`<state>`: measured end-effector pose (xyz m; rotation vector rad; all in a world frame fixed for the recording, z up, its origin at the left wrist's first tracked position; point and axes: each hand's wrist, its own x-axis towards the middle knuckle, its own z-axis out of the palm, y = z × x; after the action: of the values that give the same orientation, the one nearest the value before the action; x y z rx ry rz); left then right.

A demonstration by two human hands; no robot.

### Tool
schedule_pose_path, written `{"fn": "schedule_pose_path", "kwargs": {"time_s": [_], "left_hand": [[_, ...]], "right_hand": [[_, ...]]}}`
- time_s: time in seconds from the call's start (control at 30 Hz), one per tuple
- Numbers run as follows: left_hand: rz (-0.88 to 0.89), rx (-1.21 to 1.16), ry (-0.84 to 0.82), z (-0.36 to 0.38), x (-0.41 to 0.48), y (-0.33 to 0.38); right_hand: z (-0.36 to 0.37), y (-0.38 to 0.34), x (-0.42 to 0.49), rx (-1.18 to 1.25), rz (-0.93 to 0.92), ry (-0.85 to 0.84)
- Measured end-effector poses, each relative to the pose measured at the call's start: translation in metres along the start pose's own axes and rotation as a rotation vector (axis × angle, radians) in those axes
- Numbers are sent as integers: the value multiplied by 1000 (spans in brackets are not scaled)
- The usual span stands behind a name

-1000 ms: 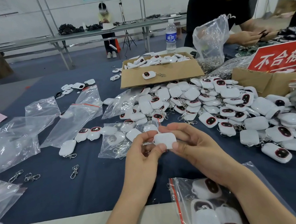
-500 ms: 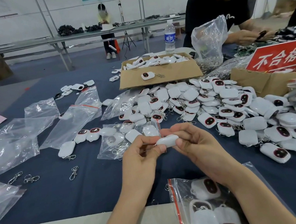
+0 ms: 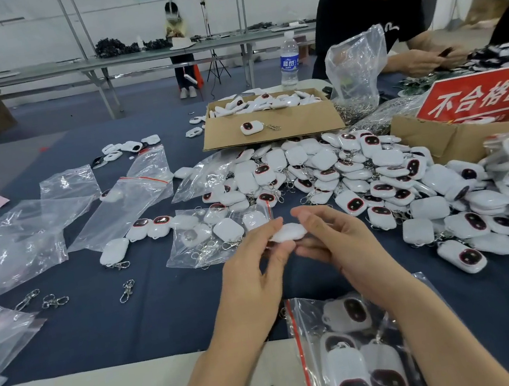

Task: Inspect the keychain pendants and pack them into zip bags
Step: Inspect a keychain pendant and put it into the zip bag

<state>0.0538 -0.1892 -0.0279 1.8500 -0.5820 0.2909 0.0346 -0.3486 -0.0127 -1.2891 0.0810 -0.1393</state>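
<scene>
The white pendant has tipped from flat to edge-on, pinched above the surface between our left hand and right hand. We judge inspection nearly finished; the part-filled zip bag lies under our right forearm.

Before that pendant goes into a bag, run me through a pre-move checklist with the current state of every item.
1. Grip on the white pendant: the left hand and right hand both pinch it. State: ok.
2. Dark face turned towards the camera for inspection: only a white side shows. State: not ok.
3. Clasp attached to it: hidden behind the fingers. State: cannot tell.
4. Zip bag close by: it lies under the right forearm and holds packed pendants. State: ok.
5. Bag mouth open at its red seal strip: cannot tell.
</scene>
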Motion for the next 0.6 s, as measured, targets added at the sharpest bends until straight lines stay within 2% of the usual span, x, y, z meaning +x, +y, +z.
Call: {"fn": "schedule_pose_path", "kwargs": {"time_s": [0.13, 0.2, 0.27, 0.37, 0.5, 0.6], "left_hand": [[-162, -47, 102, -18, -1, 10], [-306, -82, 22, -31, -5, 15], [-443, -71, -118, -41, -19, 20], [-509, 43, -218, -52, -44, 30], [-572, -14, -311, -59, -58, 43], [-656, -97, -215, -55, -66, 49]], "right_hand": [[-8, -11, -5, -408, 7, -123], [-13, -17, -11, -705, 73, -256], [-17, -19, -15, -882, 133, -340], [-14, -22, -22, -968, 185, -386], [-8, -21, -29, -1060, 213, -416], [-7, -21, -35, -1053, 199, -406]]}}
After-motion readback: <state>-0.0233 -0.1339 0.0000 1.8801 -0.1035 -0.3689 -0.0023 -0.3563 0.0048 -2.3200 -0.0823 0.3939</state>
